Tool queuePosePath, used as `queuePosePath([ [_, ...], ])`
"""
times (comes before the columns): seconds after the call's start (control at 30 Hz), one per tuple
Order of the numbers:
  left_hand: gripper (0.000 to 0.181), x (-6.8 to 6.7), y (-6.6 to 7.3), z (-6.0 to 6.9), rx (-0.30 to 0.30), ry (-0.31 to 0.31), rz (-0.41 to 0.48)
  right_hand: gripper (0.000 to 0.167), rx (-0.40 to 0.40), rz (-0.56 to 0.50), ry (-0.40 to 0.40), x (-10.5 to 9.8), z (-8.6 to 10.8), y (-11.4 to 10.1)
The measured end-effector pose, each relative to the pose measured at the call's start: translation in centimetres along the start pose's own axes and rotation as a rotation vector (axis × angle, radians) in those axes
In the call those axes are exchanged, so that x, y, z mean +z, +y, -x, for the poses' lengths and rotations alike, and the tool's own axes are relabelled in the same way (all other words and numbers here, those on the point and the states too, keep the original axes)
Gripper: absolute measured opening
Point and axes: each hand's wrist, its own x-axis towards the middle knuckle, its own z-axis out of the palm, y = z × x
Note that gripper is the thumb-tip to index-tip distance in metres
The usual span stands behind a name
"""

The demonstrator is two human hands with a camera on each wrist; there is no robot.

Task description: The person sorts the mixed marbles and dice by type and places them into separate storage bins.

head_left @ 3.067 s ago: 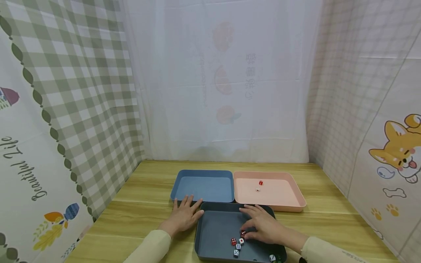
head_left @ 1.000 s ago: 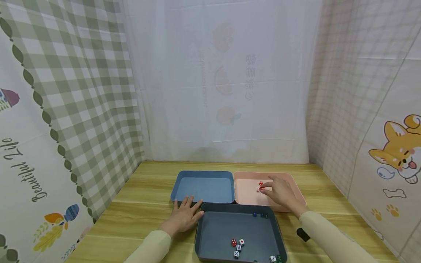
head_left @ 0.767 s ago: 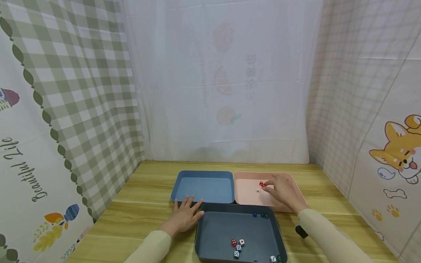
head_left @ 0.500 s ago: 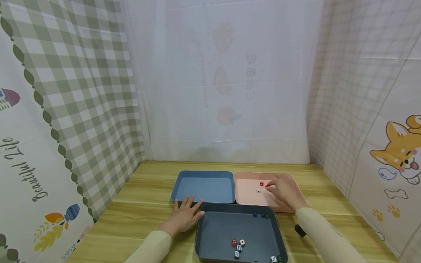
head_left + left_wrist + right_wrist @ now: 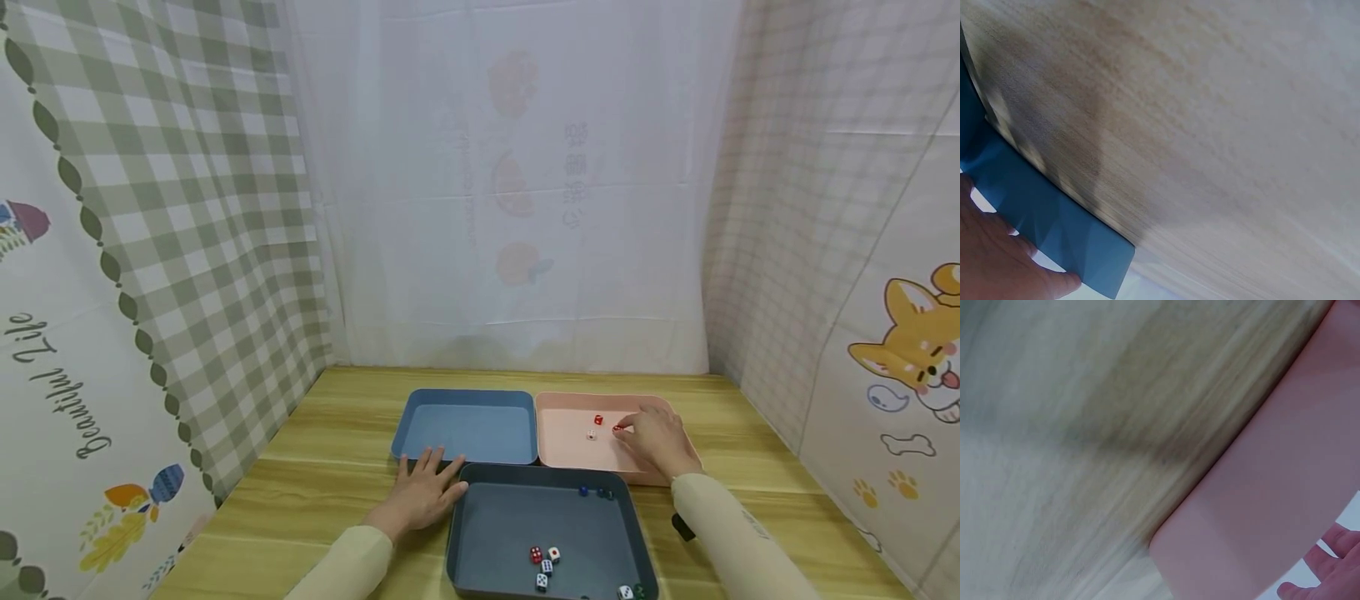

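In the head view my right hand [image 5: 654, 437] is over the pink tray [image 5: 577, 457], its thumb and fingertips pinching a red die [image 5: 617, 428]. To the left of that die lie another red die [image 5: 597, 420] and a white die [image 5: 591, 435]. Fingers spread, my left hand [image 5: 422, 500] rests by the upper left corner of the dark grey tray [image 5: 517, 477], close to the blue tray's front edge. The right wrist view catches only some fingers [image 5: 1329, 565] beyond the pink wall; the die is hidden there.
The blue tray [image 5: 468, 425] stands left of the pink one on the wooden table [image 5: 337, 450]. Inside the dark tray are a red die [image 5: 536, 554], several white dice [image 5: 547, 567], a blue die [image 5: 583, 491] and some dark green dice [image 5: 639, 591]. Cloth walls surround the table.
My right hand has gone from the dark tray to the pink one with a red die, then shifted slightly right inside it. The left hand has stayed put.
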Motion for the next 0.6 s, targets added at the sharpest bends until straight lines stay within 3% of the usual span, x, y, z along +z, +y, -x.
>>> queuePosePath([
  [0.27,0.062,0.16,-0.06,-0.10,-0.011,-0.004,-0.013,0.016,-0.013,-0.023,-0.005,0.07,0.04,-0.26],
  [0.6,0.062,0.14,-0.17,-0.23,-0.016,-0.003,-0.022,0.026,0.014,-0.046,-0.024,0.46,-0.50,-0.53],
])
